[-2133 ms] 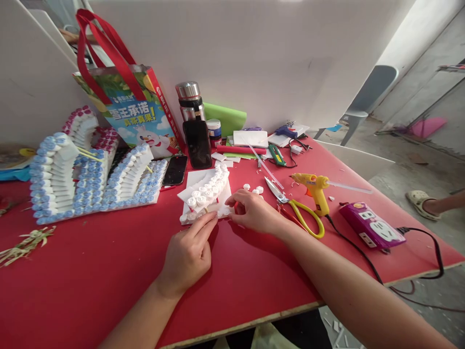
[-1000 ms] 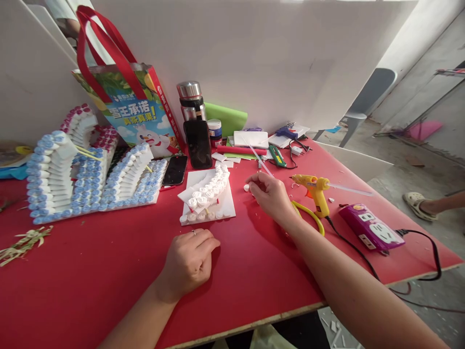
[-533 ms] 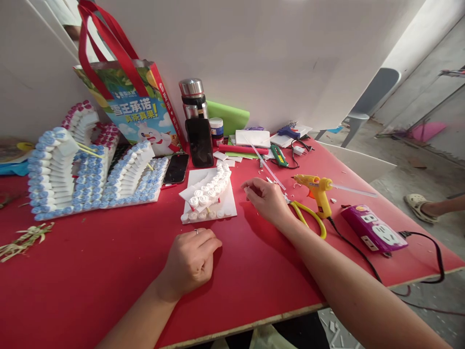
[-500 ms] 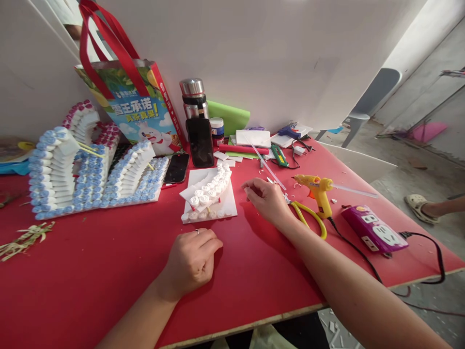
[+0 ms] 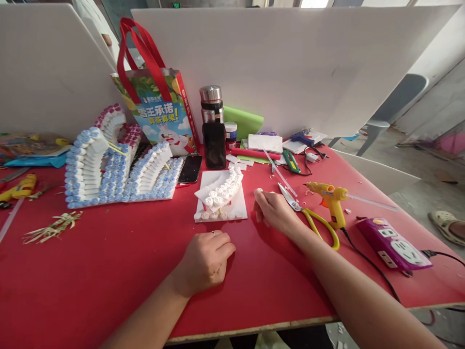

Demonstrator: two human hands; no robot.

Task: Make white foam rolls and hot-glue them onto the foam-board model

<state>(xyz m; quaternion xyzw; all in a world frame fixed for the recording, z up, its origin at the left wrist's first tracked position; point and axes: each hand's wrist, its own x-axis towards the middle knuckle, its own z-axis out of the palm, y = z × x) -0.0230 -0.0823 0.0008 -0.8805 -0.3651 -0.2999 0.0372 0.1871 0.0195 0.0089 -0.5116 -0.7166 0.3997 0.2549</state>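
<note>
Near the front middle of the red table (image 5: 119,271), my left hand (image 5: 209,261) rests as a loose fist, a ring on one finger and nothing showing in it. My right hand (image 5: 272,211) is closed, its fingers curled together just right of a small white model; a pale speck shows at the fingertips, too small to name. That model has a white base board (image 5: 241,206), a slanted white card and a curved band of white rolled rosettes (image 5: 223,189). Neither hand touches it. Yellow-handled scissors (image 5: 316,223) lie beside my right wrist, blades partly spread.
A yellow glue gun (image 5: 332,196) and purple power strip (image 5: 395,245) stand at the right. Larger blue-and-white models (image 5: 119,169), a shopping bag (image 5: 163,111), a flask (image 5: 211,102) and a propped phone (image 5: 214,145) line the back. Dried stalks (image 5: 54,228) lie left.
The view has tilted up and turned left, showing another yellow glue gun at the far left. My right hand's fingers have curled in more tightly. My left hand stays in its fist.
</note>
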